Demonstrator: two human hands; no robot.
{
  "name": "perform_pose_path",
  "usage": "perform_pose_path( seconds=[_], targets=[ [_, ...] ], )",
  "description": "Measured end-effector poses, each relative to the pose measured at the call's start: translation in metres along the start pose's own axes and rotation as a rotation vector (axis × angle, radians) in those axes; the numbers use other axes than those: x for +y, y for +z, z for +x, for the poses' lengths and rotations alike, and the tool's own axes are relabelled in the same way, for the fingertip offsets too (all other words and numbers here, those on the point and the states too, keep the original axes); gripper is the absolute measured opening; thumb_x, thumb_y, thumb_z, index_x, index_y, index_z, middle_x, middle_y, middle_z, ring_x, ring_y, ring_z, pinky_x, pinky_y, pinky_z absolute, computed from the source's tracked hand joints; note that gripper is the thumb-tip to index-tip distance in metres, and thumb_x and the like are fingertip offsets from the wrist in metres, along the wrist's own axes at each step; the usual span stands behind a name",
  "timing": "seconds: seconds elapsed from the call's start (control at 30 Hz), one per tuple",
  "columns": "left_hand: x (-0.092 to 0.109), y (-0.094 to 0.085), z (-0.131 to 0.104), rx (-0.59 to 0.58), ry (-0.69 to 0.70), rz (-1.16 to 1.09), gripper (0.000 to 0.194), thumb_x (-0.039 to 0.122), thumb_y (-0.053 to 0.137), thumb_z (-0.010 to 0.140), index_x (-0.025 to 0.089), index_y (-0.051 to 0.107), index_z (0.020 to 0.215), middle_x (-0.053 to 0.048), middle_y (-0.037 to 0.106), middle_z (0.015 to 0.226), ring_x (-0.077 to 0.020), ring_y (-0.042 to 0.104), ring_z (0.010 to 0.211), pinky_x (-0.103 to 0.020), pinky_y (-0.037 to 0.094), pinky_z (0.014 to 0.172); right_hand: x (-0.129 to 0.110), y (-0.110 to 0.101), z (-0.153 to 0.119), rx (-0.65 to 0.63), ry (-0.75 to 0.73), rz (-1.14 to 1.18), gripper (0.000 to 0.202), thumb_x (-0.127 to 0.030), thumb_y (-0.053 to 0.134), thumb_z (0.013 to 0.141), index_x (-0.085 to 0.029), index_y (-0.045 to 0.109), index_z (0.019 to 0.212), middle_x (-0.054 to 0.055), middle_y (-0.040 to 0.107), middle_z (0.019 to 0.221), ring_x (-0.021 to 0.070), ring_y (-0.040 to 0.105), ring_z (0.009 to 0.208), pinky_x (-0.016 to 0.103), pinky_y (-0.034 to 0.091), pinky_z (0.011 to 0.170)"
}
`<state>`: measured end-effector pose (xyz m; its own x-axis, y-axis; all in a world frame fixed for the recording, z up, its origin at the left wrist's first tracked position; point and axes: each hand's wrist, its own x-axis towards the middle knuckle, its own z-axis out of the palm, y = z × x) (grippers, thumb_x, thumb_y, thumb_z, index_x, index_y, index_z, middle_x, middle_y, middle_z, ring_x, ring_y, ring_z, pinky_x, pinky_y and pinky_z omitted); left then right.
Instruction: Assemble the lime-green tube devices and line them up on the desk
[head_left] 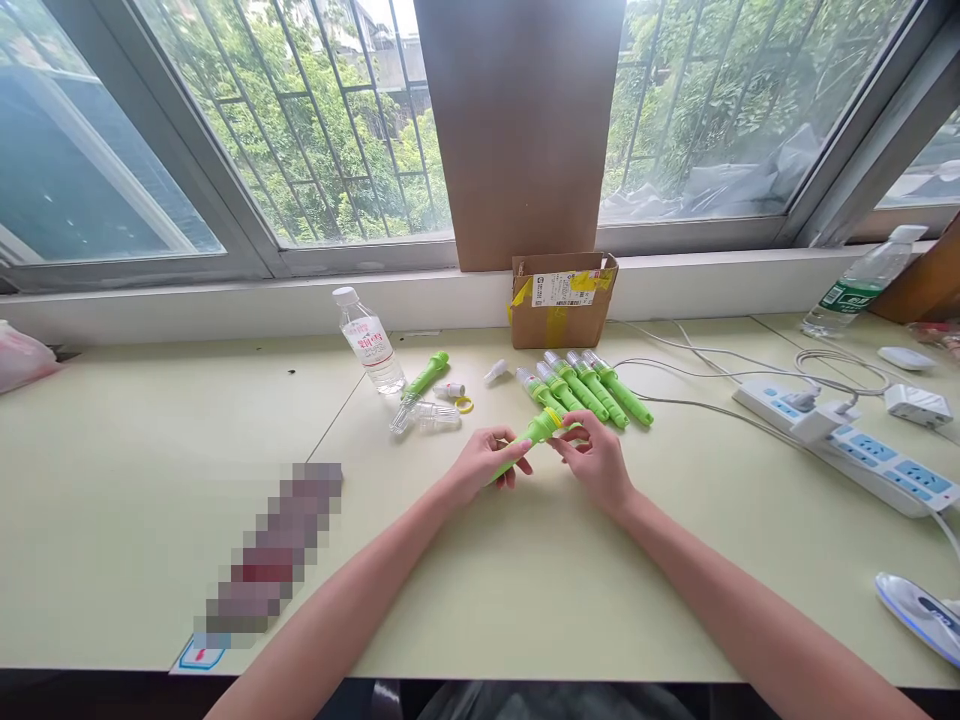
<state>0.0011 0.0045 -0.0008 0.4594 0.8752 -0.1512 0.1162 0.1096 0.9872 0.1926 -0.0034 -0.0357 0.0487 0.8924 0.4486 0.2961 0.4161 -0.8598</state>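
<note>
My left hand [491,460] is wrapped round a green plastic tube [538,428], which tilts up to the right. A yellow ring [554,417] sits at the tube's upper end, and the fingertips of my right hand [596,460] pinch there. Just beyond my hands, several green tubes with transparent tips [600,390] lie side by side. To the left are another green tube [427,378], a transparent plastic piece [437,416], a small white-and-transparent part [450,390], a loose yellow ring [464,405] and a small whitish cap [496,371].
A water bottle [369,340] and an opened cardboard box [559,320] stand at the back. On the right lie a power strip [862,440] with cables, a white adapter [917,405] and another bottle [855,285]. A pixelated object [277,550] is at front left.
</note>
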Motion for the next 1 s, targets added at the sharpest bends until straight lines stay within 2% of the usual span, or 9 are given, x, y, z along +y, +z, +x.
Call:
perform_pose_path(
  seconds=[0.17,0.33,0.47,0.6,0.67,0.77,0.9,1.0],
  targets=[
    [0.0037,-0.0016,-0.0014,-0.072,-0.016,0.037,0.045,0.057,0.053,0.081,0.013,0.06,0.085,-0.004,0.064,0.073,-0.0078,0.052,0.048,-0.021,0.036,0.043,-0.0039,0.0003,-0.0008,0.024,-0.039,-0.008,0.032,-0.049,0.065,0.079,-0.022,0.051,0.089,0.003,0.055,0.089,0.0158,0.063,0.066,0.024,0.051,0.042],
    [0.006,-0.0024,-0.0024,-0.09,-0.023,0.076,0.045,0.057,0.048,0.085,0.014,0.06,0.084,0.003,0.052,0.057,-0.0036,0.034,0.038,-0.019,0.025,0.039,-0.003,-0.0002,0.0003,0.026,-0.043,-0.019,0.03,-0.047,0.066,0.079,-0.022,0.051,0.086,0.001,0.051,0.09,0.0137,0.061,0.065,0.023,0.05,0.042],
    [0.0054,-0.002,-0.0025,-0.091,-0.031,0.12,0.047,0.059,0.044,0.085,0.014,0.058,0.086,0.002,0.056,0.06,-0.003,0.031,0.036,-0.019,0.022,0.037,-0.0046,-0.001,0.0,0.039,-0.065,-0.03,0.028,-0.044,0.068,0.078,-0.021,0.054,0.083,0.002,0.049,0.095,0.0123,0.061,0.065,0.023,0.05,0.042],
    [0.0035,-0.002,-0.0026,-0.061,-0.04,0.141,0.042,0.057,0.057,0.079,0.019,0.051,0.094,0.003,0.059,0.06,-0.0034,0.03,0.035,-0.018,0.019,0.034,-0.0087,-0.0004,-0.0022,0.038,-0.105,-0.015,0.023,-0.04,0.067,0.08,-0.021,0.054,0.082,0.003,0.053,0.097,0.0125,0.062,0.066,0.023,0.052,0.044],
    [0.003,-0.0019,-0.0029,-0.048,-0.031,0.126,0.041,0.053,0.064,0.075,0.02,0.047,0.093,0.003,0.062,0.061,-0.0035,0.03,0.035,-0.017,0.019,0.034,-0.0101,0.0001,-0.0027,0.038,-0.111,-0.013,0.022,-0.038,0.067,0.08,-0.021,0.053,0.082,0.004,0.056,0.1,0.0127,0.063,0.066,0.024,0.053,0.046],
    [0.0028,-0.0007,-0.0032,-0.036,-0.009,0.092,0.038,0.052,0.063,0.076,0.02,0.045,0.086,0.0,0.067,0.066,-0.0031,0.032,0.034,-0.017,0.021,0.034,-0.0106,0.0007,-0.002,0.015,-0.095,-0.004,0.023,-0.038,0.067,0.08,-0.022,0.051,0.084,0.006,0.057,0.108,0.0132,0.065,0.067,0.025,0.054,0.047],
    [0.0024,0.0014,-0.0024,-0.024,0.015,0.056,0.037,0.053,0.06,0.078,0.018,0.047,0.078,-0.005,0.07,0.074,-0.0055,0.046,0.038,-0.018,0.031,0.036,-0.0098,0.0009,0.0001,-0.026,-0.083,0.009,0.027,-0.039,0.068,0.078,-0.022,0.049,0.088,0.007,0.055,0.115,0.0146,0.067,0.069,0.024,0.053,0.045],
    [0.0022,0.0017,-0.0015,-0.036,0.022,0.041,0.038,0.054,0.058,0.079,0.017,0.05,0.076,-0.006,0.07,0.075,-0.0066,0.05,0.041,-0.018,0.034,0.037,-0.0099,0.0004,0.0007,-0.031,-0.084,0.006,0.027,-0.04,0.067,0.079,-0.022,0.049,0.087,0.007,0.056,0.115,0.0146,0.067,0.069,0.024,0.053,0.045]
  ],
)
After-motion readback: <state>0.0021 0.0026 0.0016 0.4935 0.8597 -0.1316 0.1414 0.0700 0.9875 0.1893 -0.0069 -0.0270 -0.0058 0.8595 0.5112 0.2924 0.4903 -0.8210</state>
